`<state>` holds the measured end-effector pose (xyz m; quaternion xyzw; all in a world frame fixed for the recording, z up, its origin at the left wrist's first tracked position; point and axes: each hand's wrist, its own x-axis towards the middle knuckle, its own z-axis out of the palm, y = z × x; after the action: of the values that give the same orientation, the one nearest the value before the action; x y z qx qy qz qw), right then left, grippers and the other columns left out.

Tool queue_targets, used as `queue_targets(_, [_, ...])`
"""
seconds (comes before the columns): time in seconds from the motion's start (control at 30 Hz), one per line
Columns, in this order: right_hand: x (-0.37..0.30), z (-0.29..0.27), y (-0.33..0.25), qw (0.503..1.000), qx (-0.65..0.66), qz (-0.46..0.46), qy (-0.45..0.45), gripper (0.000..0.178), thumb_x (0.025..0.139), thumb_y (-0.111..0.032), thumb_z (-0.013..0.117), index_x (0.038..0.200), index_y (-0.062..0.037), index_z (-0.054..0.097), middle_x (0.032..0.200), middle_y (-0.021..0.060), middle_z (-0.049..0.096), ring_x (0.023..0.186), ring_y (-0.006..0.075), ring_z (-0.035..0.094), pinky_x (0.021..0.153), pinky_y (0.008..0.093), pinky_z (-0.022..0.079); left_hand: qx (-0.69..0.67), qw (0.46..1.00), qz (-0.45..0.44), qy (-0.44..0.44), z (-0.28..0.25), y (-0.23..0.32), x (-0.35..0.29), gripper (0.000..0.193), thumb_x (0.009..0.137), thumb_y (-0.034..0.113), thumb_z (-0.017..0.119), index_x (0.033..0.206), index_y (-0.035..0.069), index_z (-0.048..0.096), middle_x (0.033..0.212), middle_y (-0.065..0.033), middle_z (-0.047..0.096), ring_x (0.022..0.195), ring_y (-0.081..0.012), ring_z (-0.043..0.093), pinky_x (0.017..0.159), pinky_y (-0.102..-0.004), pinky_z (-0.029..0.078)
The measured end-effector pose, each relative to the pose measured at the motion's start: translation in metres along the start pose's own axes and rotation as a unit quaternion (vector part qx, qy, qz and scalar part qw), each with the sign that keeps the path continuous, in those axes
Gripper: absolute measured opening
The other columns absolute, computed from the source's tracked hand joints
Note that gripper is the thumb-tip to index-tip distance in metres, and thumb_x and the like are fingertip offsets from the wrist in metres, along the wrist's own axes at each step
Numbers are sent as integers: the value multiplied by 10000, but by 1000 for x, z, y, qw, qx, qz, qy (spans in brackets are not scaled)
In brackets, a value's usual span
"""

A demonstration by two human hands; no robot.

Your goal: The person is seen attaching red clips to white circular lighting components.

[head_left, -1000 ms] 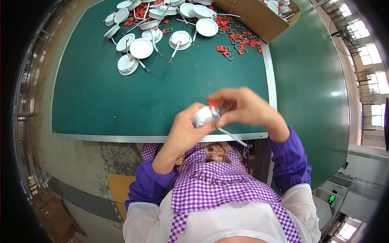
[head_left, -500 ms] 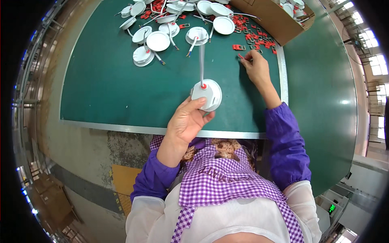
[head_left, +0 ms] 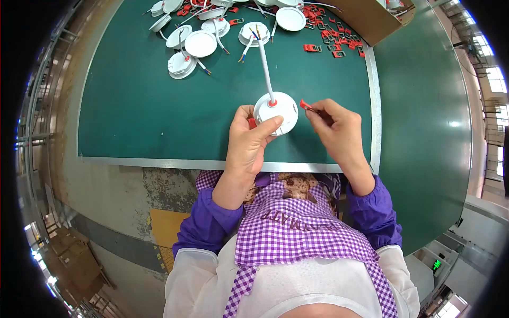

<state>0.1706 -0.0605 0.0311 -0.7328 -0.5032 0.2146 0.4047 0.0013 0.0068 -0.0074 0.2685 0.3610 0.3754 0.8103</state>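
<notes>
My left hand (head_left: 245,139) grips a round white downlight (head_left: 286,110), thumb on its back face. A white cable (head_left: 266,71) rises from a red collar on that face and ends in bare coloured wires. A red part (head_left: 252,123) shows at the lamp's left edge, partly hidden by my fingers. Just right of the lamp, my right hand (head_left: 340,130) pinches a small red clip (head_left: 305,105) between thumb and fingers, apart from the lamp.
More white downlights (head_left: 201,43) with cables lie at the table's far left and middle. Loose red clips (head_left: 339,37) are scattered at the far right, beside a cardboard box (head_left: 366,24). A metal edge strip (head_left: 159,164) runs along the front of the green table (head_left: 159,116).
My right hand has come back from the scattered clips toward the lamp with a red clip in it. The held downlight has tilted and moved slightly right and up.
</notes>
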Motion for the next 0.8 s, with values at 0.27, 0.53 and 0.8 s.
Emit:
queue_targets(0.27, [-15,5,-9,998,-16,-67,-8,115,877,-45,666,979,4,647,773,182,679,656,296,691,581,352,522,43,995,93,-19,4,-16,-5,364,830,-45,724,1152,-22,555,1081,-85,649,988,-147,644,883,-293,531])
queue_targets(0.53, [-23,15,-2,997,30,-65,1,98,910,-18,630,993,15,591,804,179,682,702,249,719,574,328,533,74,979,184,-56,6,-20,-4,327,849,-46,711,1145,-13,577,1064,-64,652,973,-119,627,854,-271,519])
queue_targets(0.8, [-26,21,-5,998,18,-60,19,75,923,-4,605,991,24,592,808,170,687,708,251,724,568,329,538,155,962,212,-75,1,-22,-3,261,857,-40,708,1095,13,614,1032,-24,619,932,-87,597,807,-245,498])
